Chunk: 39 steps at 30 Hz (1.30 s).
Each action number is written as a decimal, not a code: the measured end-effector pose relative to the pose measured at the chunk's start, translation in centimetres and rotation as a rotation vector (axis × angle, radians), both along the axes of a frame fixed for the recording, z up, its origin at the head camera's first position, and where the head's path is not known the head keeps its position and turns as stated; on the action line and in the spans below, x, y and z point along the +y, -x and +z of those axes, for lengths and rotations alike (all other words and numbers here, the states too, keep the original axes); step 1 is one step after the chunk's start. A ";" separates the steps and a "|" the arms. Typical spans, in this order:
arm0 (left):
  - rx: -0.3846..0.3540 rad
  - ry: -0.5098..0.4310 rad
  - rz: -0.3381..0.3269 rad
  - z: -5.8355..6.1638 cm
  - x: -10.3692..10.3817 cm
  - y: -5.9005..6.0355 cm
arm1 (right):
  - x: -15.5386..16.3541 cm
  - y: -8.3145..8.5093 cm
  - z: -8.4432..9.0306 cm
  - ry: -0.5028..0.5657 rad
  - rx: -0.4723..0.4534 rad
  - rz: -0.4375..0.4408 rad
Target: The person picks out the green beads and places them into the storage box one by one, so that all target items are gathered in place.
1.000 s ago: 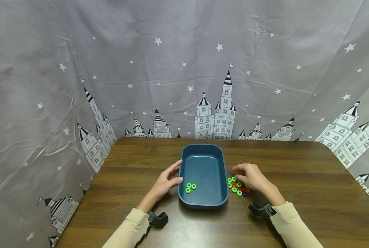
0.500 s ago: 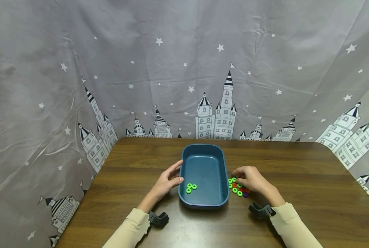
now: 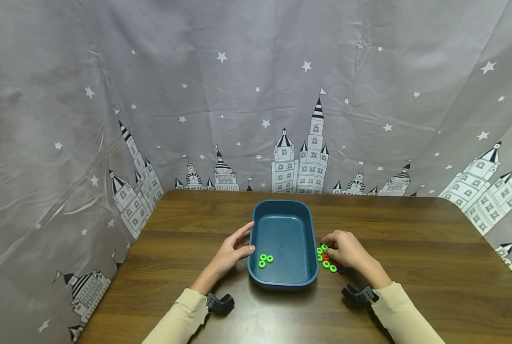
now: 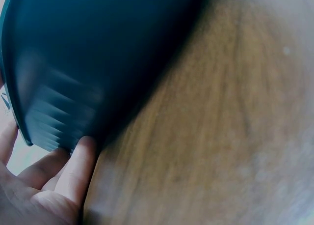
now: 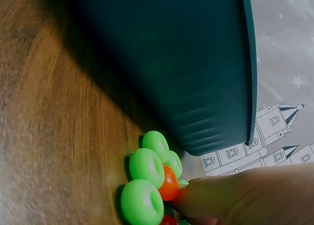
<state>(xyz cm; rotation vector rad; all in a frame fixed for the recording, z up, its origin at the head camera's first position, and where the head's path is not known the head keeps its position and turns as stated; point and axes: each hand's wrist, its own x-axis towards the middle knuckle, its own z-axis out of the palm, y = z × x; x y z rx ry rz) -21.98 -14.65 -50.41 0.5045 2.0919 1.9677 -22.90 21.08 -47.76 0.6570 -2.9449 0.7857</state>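
A blue plastic tub [image 3: 282,282] stands in the middle of the table; three bright green ring-shaped beads [image 3: 262,257] lie inside, toward its front left. My left hand [image 3: 227,255] rests against the tub's left side, thumb and forefinger at the rim. In the left wrist view, its fingers [image 4: 78,171] touch the ribbed outer wall. Right of the tub, my right hand [image 3: 346,248] reaches down with bent fingers into a cluster of green, orange, red and purple beads [image 3: 326,264]. The right thumb [image 5: 221,193] hides what lies between the fingertips.
The wooden table [image 3: 187,210] stretches out on both sides of the tub. A grey curtain [image 3: 239,95] with stars and castles hangs behind it. Each wrist carries a black camera mount [image 3: 220,304].
My right hand has shifted slightly toward the tub and lower over the beads; one green bead is now covered by it. The left hand and the tub have stayed in place.
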 end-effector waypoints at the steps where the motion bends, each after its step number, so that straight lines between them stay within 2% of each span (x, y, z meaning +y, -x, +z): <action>1: 0.001 0.002 0.001 0.0 0.0 0.0 | -0.1 0.0 -0.1 -0.005 0.005 -0.004; 21: 0.005 0.002 0.000 0.1 -0.2 0.0 | -0.1 0.3 0.4 0.034 0.015 -0.007; 31: 0.002 -0.002 -0.005 0.2 -0.2 0.0 | -0.5 0.4 2.2 0.081 0.106 0.017; 39: 0.005 -0.013 -0.013 0.3 0.0 -0.1 | -2.1 0.2 4.0 0.140 0.130 0.042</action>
